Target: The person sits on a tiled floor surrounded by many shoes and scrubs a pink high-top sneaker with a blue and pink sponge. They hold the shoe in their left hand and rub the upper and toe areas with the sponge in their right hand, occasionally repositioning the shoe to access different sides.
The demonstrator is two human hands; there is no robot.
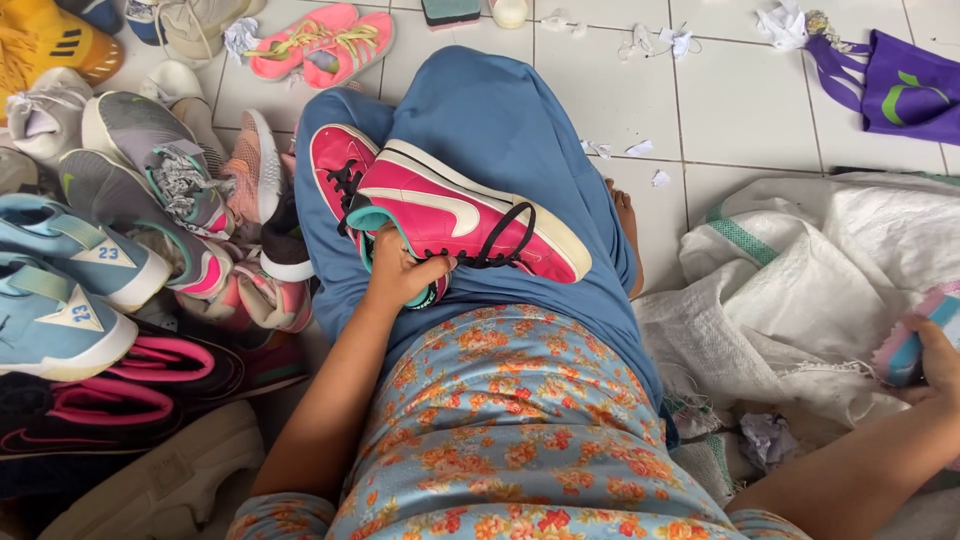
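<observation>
My left hand (pixel 402 272) grips the heel of a pink high-top sneaker (pixel 470 220) with a white side stripe, teal lining and black laces, which lies on my lap over blue trousers. Its matching pink sneaker (pixel 338 165) lies just behind it on my left thigh. My right hand (pixel 937 360) is at the far right edge, closed on a pink and blue shoe (pixel 915 335) resting on a white woven sack (pixel 800 290); most of that shoe is out of frame.
A pile of sneakers fills the left: light blue high-tops (pixel 70 290), grey and teal ones (pixel 150 170), black and pink ones (pixel 120 390). Pink running shoes (pixel 320 40) lie on the white tile floor (pixel 730 100). A purple bag (pixel 905 90) sits top right; paper scraps lie scattered.
</observation>
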